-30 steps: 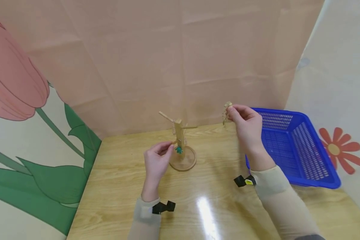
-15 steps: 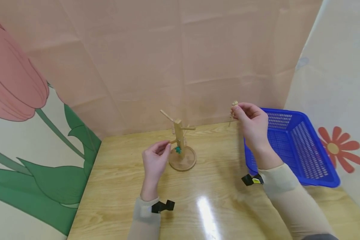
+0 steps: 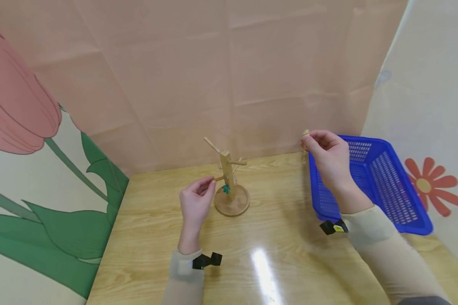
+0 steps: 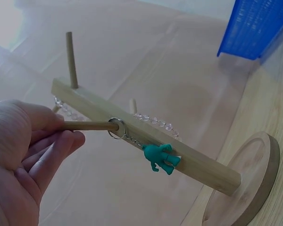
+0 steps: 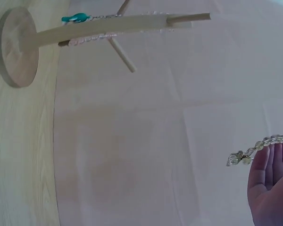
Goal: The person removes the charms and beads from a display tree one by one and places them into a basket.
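A small wooden stand [image 3: 227, 171] with a round base and several pegs is upright on the table. My left hand [image 3: 196, 198] pinches the end of one peg [image 4: 92, 125] between thumb and fingers. On that peg hangs a keychain [image 4: 161, 157] with a teal figure, its metal ring close to the post. Strings of clear pinkish beads [image 4: 156, 122] hang at other pegs. To the right, my right hand [image 3: 331, 163] holds up a pale yellowish beaded bracelet [image 5: 266, 142] by its upper part; beads and a clear charm dangle below the fingers. The palm hides some of it.
A blue plastic basket [image 3: 397, 188] with slotted walls stands at the right, partly behind my right arm. A pinkish cloth backdrop [image 3: 175, 84] rises along the table's far edge. Flower-printed panels flank the wooden table [image 3: 156, 212].
My right hand has moved to the right with the bracelet, away from the stand and in front of the basket. The left hand has shifted slightly left along the peg.
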Available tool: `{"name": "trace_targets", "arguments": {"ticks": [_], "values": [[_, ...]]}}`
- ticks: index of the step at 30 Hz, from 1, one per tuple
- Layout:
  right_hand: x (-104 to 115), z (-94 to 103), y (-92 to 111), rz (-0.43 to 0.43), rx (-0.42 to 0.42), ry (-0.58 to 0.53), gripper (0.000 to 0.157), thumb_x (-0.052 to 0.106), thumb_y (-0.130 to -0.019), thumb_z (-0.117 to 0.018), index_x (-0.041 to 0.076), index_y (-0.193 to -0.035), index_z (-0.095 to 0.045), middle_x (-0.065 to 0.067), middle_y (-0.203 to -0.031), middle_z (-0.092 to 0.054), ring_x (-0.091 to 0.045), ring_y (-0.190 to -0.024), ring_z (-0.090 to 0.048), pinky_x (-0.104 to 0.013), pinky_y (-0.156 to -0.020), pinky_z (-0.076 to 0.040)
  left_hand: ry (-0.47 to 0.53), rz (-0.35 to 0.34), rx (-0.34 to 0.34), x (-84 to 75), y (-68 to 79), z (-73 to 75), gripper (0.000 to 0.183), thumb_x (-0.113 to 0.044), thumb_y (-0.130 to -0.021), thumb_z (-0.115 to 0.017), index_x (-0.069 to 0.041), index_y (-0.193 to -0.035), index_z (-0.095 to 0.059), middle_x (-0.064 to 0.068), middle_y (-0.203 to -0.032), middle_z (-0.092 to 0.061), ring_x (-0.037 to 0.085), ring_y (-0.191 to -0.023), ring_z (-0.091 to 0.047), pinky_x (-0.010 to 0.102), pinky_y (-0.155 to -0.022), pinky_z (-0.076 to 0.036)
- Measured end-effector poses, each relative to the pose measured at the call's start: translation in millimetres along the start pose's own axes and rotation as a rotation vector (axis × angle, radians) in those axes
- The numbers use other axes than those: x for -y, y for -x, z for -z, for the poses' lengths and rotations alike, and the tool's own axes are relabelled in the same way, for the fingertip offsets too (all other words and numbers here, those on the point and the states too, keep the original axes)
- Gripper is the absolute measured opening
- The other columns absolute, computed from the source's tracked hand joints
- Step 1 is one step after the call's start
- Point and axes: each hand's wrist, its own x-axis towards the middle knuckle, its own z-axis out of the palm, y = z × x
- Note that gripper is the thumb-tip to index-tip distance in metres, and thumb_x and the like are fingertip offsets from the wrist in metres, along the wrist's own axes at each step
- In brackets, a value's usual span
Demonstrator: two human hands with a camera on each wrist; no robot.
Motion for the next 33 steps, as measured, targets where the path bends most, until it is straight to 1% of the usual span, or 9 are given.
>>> {"name": "trace_targets", "arguments": {"ticks": [6, 9, 13, 16, 21, 24, 28, 30, 33], "values": [[-2, 24.6, -4, -0.041, 0.04, 0.105, 0.024, 0.014, -0.089, -0.077, -0.004, -0.102, -0.069, -0.002, -0.083, -0.07, -0.014, -0.075, -0.063, -0.018, -0.069, -0.056, 0.001, 0.017, 0.002, 0.0, 1.0, 0.3, 0.013, -0.007, -0.089, -0.076, 0.0, -0.099, -0.077, 0.012, -0.093, -0.075, 0.023, -0.081, -0.074, 0.026, -0.071, -0.062], [-3, 39.3, -7, -0.053, 0.054, 0.182, 0.026, 0.017, -0.09, -0.076, -0.002, -0.105, -0.069, 0.0, -0.087, -0.071, -0.012, -0.077, -0.065, -0.017, -0.071, -0.057, 0.0, 0.024, 0.001, 0.5, 1.6, 0.4, 0.013, -0.008, -0.089, -0.076, 0.0, -0.099, -0.077, 0.012, -0.093, -0.075, 0.023, -0.081, -0.074, 0.026, -0.071, -0.061], [-2, 57.1, -12, -0.076, 0.095, 0.343, 0.031, 0.025, -0.093, -0.072, 0.0, -0.111, -0.068, 0.003, -0.093, -0.072, -0.009, -0.081, -0.067, -0.016, -0.073, -0.057, 0.003, 0.036, -0.014, 1.5, 0.5, 1.8, 0.013, -0.007, -0.089, -0.075, 0.001, -0.1, -0.076, 0.014, -0.095, -0.075, 0.028, -0.082, -0.074, 0.024, -0.072, -0.061], [-2, 69.3, -16, -0.099, 0.128, 0.462, 0.035, 0.032, -0.094, -0.07, 0.002, -0.113, -0.068, 0.004, -0.094, -0.072, -0.008, -0.082, -0.068, -0.015, -0.072, -0.056, -0.001, 0.036, -0.019, 1.7, -0.8, 3.9, 0.014, -0.008, -0.09, -0.075, 0.0, -0.101, -0.076, 0.014, -0.096, -0.075, 0.03, -0.083, -0.074, 0.023, -0.073, -0.061], [-5, 91.8, -25, -0.148, 0.195, 0.625, 0.041, 0.041, -0.093, -0.07, 0.005, -0.114, -0.068, 0.005, -0.095, -0.073, -0.009, -0.082, -0.068, -0.015, -0.068, -0.054, -0.011, 0.04, -0.014, 1.8, -2.2, 7.3, 0.015, -0.011, -0.091, -0.075, -0.001, -0.102, -0.076, 0.012, -0.096, -0.075, 0.024, -0.083, -0.074, 0.024, -0.073, -0.061], [-8, 107.2, -33, -0.175, 0.236, 0.775, 0.047, 0.05, -0.092, -0.067, 0.009, -0.115, -0.069, 0.001, -0.098, -0.073, -0.01, -0.082, -0.068, -0.015, -0.066, -0.053, -0.007, 0.055, -0.009, 2.4, -2.5, 7.9, 0.016, -0.011, -0.091, -0.075, -0.001, -0.102, -0.076, 0.011, -0.096, -0.075, 0.024, -0.083, -0.074, 0.026, -0.074, -0.061], [-14, 126.6, -44, -0.219, 0.309, 0.937, 0.055, 0.06, -0.09, -0.063, 0.011, -0.115, -0.068, -0.008, -0.101, -0.072, -0.014, -0.081, -0.069, -0.018, -0.065, -0.053, -0.002, 0.08, -0.009, 3.9, -2.2, 8.9, 0.016, -0.009, -0.09, -0.075, 0.0, -0.103, -0.076, 0.013, -0.097, -0.075, 0.029, -0.085, -0.074, 0.026, -0.075, -0.061], [-17, 134.6, -48, -0.224, 0.354, 0.986, 0.056, 0.061, -0.09, -0.062, 0.011, -0.115, -0.068, -0.011, -0.101, -0.072, -0.016, -0.081, -0.069, -0.021, -0.065, -0.053, -0.011, 0.087, -0.013, 4.8, -2.0, 9.7, 0.015, -0.009, -0.09, -0.075, -0.001, -0.103, -0.076, 0.013, -0.097, -0.075, 0.029, -0.085, -0.074, 0.024, -0.075, -0.061], [-22, 143.6, -53, -0.206, 0.407, 1.019, 0.052, 0.058, -0.092, -0.063, 0.011, -0.114, -0.068, -0.011, -0.101, -0.072, -0.02, -0.082, -0.069, -0.024, -0.065, -0.054, -0.031, 0.088, -0.02, 4.7, -2.4, 10.4, 0.015, -0.008, -0.09, -0.075, 0.0, -0.103, -0.076, 0.014, -0.097, -0.075, 0.029, -0.084, -0.074, 0.022, -0.073, -0.06]]}}
